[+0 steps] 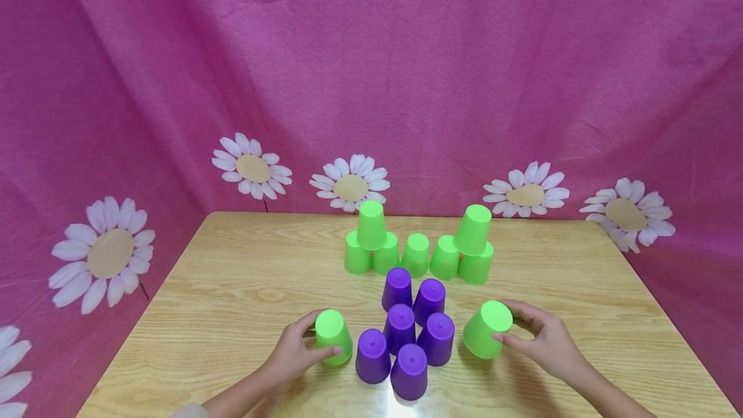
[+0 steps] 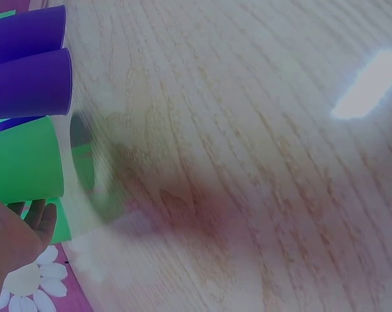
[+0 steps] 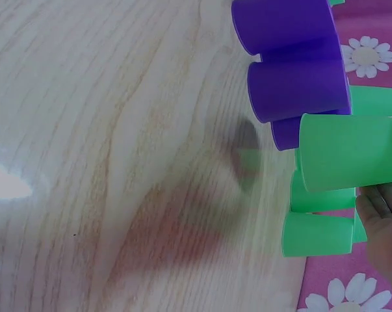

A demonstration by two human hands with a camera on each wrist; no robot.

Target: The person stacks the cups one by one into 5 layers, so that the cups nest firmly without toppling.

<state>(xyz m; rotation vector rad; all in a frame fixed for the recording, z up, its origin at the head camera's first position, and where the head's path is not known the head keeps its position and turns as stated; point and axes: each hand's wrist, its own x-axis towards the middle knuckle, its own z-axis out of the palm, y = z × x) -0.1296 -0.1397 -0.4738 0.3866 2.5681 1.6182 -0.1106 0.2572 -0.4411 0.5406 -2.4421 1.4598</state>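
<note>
My left hand point(image 1: 295, 348) grips an upside-down green cup point(image 1: 329, 326) between thumb and fingers, left of the purple cups. In the left wrist view a narrow gap shows between this green cup point(image 2: 26, 159) and its reflection on the tabletop. On the other side, my right hand point(image 1: 548, 342) holds a second green cup point(image 1: 486, 331), upside down and a little tilted. The right wrist view shows that green cup point(image 3: 352, 151) raised off the table, its reflection well apart from the rim. Between both hands several purple cups point(image 1: 400, 329) stand upside down in a close cluster.
Behind the purple cups, several green cups point(image 1: 415, 255) stand upside down in a row. One green cup point(image 1: 371, 224) sits atop the row's left pair, another point(image 1: 473, 229) atop its right pair. A pink cloth with white flowers point(image 1: 371, 82) hangs behind the wooden table point(image 1: 232, 289).
</note>
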